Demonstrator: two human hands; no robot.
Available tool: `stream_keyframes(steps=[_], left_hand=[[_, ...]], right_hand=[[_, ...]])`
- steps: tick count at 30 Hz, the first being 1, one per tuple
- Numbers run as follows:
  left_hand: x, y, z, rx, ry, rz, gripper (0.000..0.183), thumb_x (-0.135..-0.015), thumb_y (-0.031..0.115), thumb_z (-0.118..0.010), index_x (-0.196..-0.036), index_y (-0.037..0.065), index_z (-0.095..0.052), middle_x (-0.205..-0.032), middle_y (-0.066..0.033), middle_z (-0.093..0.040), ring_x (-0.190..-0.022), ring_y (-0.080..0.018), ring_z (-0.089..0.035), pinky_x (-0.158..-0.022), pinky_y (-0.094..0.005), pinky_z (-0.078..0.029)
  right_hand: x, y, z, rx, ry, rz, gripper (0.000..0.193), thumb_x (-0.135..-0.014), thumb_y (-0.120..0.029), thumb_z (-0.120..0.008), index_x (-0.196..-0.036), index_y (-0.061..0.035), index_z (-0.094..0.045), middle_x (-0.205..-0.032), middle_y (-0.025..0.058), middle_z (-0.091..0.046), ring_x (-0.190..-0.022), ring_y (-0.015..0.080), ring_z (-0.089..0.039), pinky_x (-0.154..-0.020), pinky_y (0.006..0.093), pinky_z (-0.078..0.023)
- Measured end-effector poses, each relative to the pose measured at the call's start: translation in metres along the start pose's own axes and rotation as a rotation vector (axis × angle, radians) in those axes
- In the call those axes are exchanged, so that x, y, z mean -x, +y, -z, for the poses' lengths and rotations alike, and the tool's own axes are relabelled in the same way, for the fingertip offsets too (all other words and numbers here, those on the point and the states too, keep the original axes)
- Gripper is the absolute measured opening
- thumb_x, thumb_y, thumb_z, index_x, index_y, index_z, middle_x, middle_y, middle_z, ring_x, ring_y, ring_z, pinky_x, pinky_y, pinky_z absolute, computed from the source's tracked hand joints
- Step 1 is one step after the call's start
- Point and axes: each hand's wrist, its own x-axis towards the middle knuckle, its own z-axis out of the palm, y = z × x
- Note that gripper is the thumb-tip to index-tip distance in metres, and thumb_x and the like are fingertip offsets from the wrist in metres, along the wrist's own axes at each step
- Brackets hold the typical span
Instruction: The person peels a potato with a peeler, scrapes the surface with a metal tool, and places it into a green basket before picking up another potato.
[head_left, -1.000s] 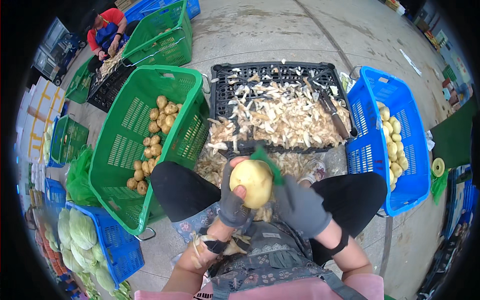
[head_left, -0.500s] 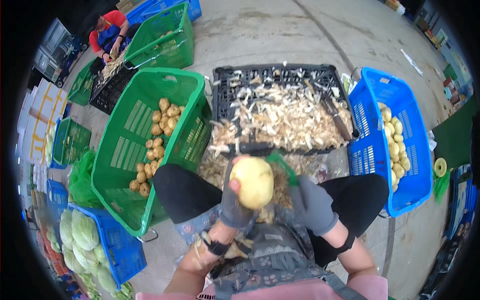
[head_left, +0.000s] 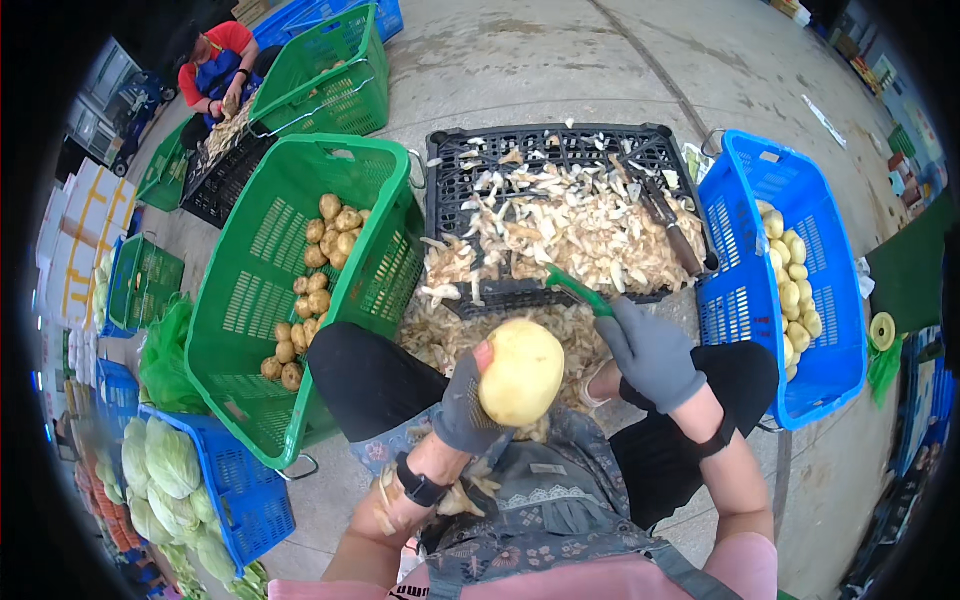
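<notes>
A large peeled potato (head_left: 522,373), pale yellow all over its visible side, rests in my left hand (head_left: 468,400), whose gloved fingers wrap round it. My right hand (head_left: 650,358), also in a grey glove, grips a green peeler (head_left: 583,292) by its handle. The peeler's head points up and left, apart from the potato, over the near edge of a black crate (head_left: 440,200). Pale peelings (head_left: 570,225) are heaped on that crate, and a knife with a brown handle (head_left: 684,246) lies among them. Bits of peel cling to my left forearm.
A green basket (head_left: 215,330) with unpeeled potatoes (head_left: 318,282) stands at my left; a blue basket (head_left: 735,300) with peeled ones (head_left: 790,290) at my right. Cabbages (head_left: 170,465) fill a blue crate lower left. Another person (head_left: 225,65) works far left.
My right hand with the peeler has moved right and up, away from the potato. My left hand and the potato have shifted slightly right and down.
</notes>
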Motion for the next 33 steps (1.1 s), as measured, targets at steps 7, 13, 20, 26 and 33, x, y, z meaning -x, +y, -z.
stream_keyframes(steps=[7, 13, 20, 26, 33], left_hand=[[-0.003, -0.004, 0.003, -0.201, 0.022, -0.027, 0.081, -0.066, 0.053, -0.067, -0.124, 0.003, -0.041, -0.113, -0.0155, -0.055, -0.097, -0.0253, -0.059, -0.082, -0.0366, -0.051], [0.004, 0.011, 0.002, -0.560, -0.309, -0.138, 0.092, -0.058, 0.042, -0.076, -0.129, 0.001, -0.034, -0.115, -0.0117, -0.052, -0.105, -0.0205, -0.054, -0.091, -0.0327, -0.043], [0.002, 0.029, -0.015, -0.942, -0.270, -0.143, 0.097, -0.052, 0.038, -0.085, -0.126, 0.000, -0.035, -0.111, -0.0113, -0.056, -0.100, -0.0195, -0.056, -0.086, -0.0324, -0.046], [-0.012, 0.025, -0.021, -1.462, -0.477, -0.798, 0.081, -0.056, 0.011, -0.082, -0.125, 0.000, -0.040, -0.114, -0.0167, -0.052, -0.104, -0.0313, -0.053, -0.088, -0.0349, -0.043], [-0.014, 0.019, -0.016, -1.625, -0.340, -0.895, 0.088, -0.050, 0.017, -0.086, -0.122, -0.001, -0.039, -0.111, -0.0180, -0.052, -0.098, -0.0322, -0.056, -0.082, -0.0360, -0.048]], right_hand=[[-0.001, -0.009, 0.006, -0.068, -0.094, 0.096, 0.024, -0.085, -0.032, -0.055, -0.082, -0.0084, -0.052, -0.069, 0.0114, -0.057, -0.058, 0.0302, -0.057, -0.047, 0.0389, -0.043], [0.006, 0.025, -0.025, -0.051, -0.025, -0.167, 0.023, -0.087, -0.029, -0.053, -0.083, -0.0066, -0.049, -0.066, 0.0143, -0.055, -0.057, 0.0343, -0.055, -0.049, 0.0419, -0.042], [0.023, -0.015, 0.006, -0.394, 0.111, -0.025, 0.008, -0.086, -0.013, -0.050, -0.087, -0.0045, -0.051, -0.063, 0.0149, -0.052, -0.059, 0.0341, -0.056, -0.049, 0.0403, -0.039], [0.050, -0.014, -0.031, -0.607, 0.074, 0.071, 0.018, -0.078, -0.007, -0.055, -0.095, 0.0006, -0.053, -0.080, 0.0178, -0.046, -0.063, 0.0306, -0.042, -0.055, 0.0349, -0.039], [0.027, -0.010, 0.016, -0.267, 0.026, 0.110, 0.026, -0.075, -0.020, -0.060, -0.095, -0.0044, -0.054, -0.085, 0.0136, -0.055, -0.065, 0.0317, -0.057, -0.052, 0.0363, -0.044]])
